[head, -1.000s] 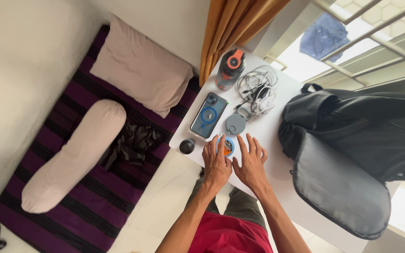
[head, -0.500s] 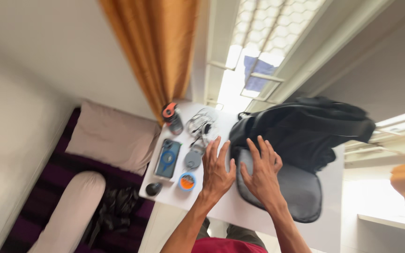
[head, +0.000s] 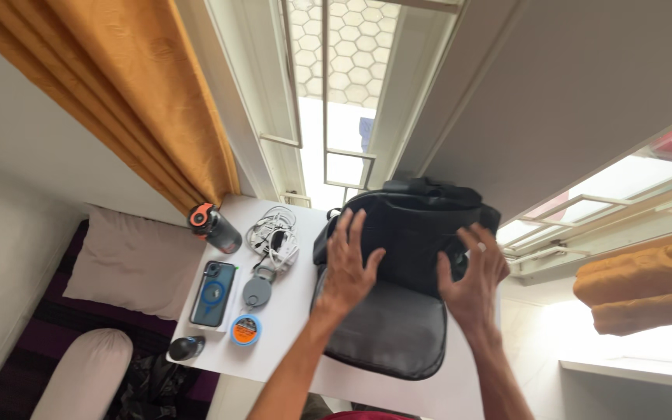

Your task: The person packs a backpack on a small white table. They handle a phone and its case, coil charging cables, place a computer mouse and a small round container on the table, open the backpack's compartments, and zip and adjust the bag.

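Note:
A black backpack (head: 410, 225) lies on the white table (head: 297, 311), its grey flap (head: 386, 330) toward me. My left hand (head: 349, 264) hovers with fingers spread over the backpack's left side. On the backpack's right side my right hand (head: 472, 276) is also spread; I cannot tell whether either hand touches it. Neither hand holds anything. Left of the bag lie a small round blue and orange tin (head: 246, 329), a grey round pouch (head: 257, 292), a phone in a blue case (head: 213, 292) and a bundle of white cables (head: 274, 233).
A grey bottle with an orange cap (head: 214, 225) stands at the table's far left corner, a small black round object (head: 186, 348) at the near left. An orange curtain (head: 141, 93) and a window (head: 336, 101) are behind. A bed with a pillow (head: 130, 260) lies left.
Both hands left the small tin and moved right and up to the backpack's two sides. The camera tilted up toward the window.

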